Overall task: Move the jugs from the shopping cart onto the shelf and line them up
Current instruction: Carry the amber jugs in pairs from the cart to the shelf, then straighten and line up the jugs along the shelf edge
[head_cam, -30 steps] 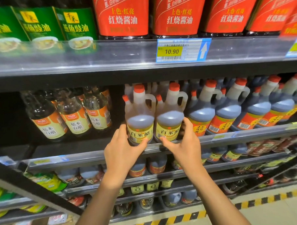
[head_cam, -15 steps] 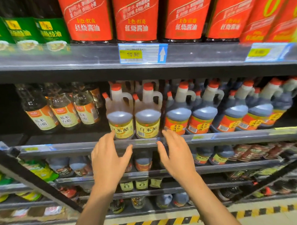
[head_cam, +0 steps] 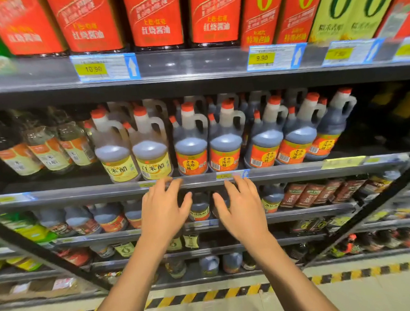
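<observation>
Two yellow-labelled vinegar jugs [head_cam: 116, 152] [head_cam: 152, 149] with red caps stand side by side at the front of the middle shelf [head_cam: 294, 171]. To their right runs a row of dark jugs with orange labels [head_cam: 191, 146]. My left hand [head_cam: 165, 211] and my right hand [head_cam: 242, 210] hover below the shelf rail, fingers spread, holding nothing. Both sit lower than the jugs and touch none of them. The shopping cart is out of view.
Red soy sauce bottles [head_cam: 154, 18] fill the top shelf above price tags [head_cam: 105, 66]. Clear bottles [head_cam: 44, 150] stand left of the jugs. Lower shelves hold more bottles and packets. A yellow-black striped strip [head_cam: 205, 296] marks the floor edge.
Both hands have let go of the two yellow-labelled jugs and drawn back and down from the shelf. My view has shifted to the right along the row.
</observation>
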Available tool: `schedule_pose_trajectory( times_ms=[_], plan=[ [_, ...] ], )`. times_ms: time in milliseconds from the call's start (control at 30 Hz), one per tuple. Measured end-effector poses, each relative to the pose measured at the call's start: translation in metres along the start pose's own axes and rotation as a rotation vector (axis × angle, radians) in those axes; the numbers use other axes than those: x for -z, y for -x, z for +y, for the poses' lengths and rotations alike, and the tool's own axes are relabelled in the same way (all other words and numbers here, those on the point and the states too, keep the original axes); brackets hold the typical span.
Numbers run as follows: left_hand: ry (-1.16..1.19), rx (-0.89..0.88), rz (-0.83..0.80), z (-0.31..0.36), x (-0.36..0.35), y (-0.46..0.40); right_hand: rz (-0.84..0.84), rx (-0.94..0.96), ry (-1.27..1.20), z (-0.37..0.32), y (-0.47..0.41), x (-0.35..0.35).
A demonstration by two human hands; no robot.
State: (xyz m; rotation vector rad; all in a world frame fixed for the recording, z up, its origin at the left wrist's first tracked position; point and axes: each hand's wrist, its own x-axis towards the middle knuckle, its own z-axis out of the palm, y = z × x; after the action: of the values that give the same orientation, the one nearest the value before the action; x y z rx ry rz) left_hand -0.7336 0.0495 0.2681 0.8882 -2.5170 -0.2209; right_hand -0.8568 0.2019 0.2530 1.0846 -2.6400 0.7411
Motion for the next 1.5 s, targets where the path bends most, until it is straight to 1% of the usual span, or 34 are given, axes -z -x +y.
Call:
schedule_pose_trajectory(
  times_ms=[200,367,467,567,767,933,1033,1267,1367,1500],
  plan=[
    [-0.007,-0.024,0.026,0.007,-0.003,-0.038,0.018,0.008,-0.039,0.015,-0.040,0.002],
    [-0.005,-0.064,0.053,0.008,-0.011,-0.055,0.116,0.006,-0.034,0.018,-0.063,0.002],
    [0.068,-0.041,0.103,0.014,-0.018,-0.060,0.151,0.012,-0.063,0.021,-0.070,-0.001],
    [0.162,-0.006,0.121,0.017,-0.024,-0.059,0.146,0.013,-0.110,0.020,-0.075,-0.006],
    [0.331,0.008,0.179,0.017,-0.034,-0.059,0.200,-0.016,-0.198,0.022,-0.083,-0.018],
    [0.417,0.117,0.228,0.026,-0.039,-0.059,0.264,0.032,-0.250,0.026,-0.080,-0.022],
    [0.427,0.130,0.237,0.027,-0.042,-0.058,0.230,0.002,-0.311,0.029,-0.081,-0.022],
    [0.402,0.148,0.246,0.029,-0.045,-0.057,0.150,-0.008,-0.347,0.034,-0.084,-0.018],
    [0.390,0.154,0.224,0.028,-0.045,-0.056,0.146,0.006,-0.320,0.033,-0.083,-0.016],
    [0.390,0.136,0.200,0.028,-0.041,-0.053,0.143,0.079,-0.220,0.035,-0.082,-0.016]
  ],
)
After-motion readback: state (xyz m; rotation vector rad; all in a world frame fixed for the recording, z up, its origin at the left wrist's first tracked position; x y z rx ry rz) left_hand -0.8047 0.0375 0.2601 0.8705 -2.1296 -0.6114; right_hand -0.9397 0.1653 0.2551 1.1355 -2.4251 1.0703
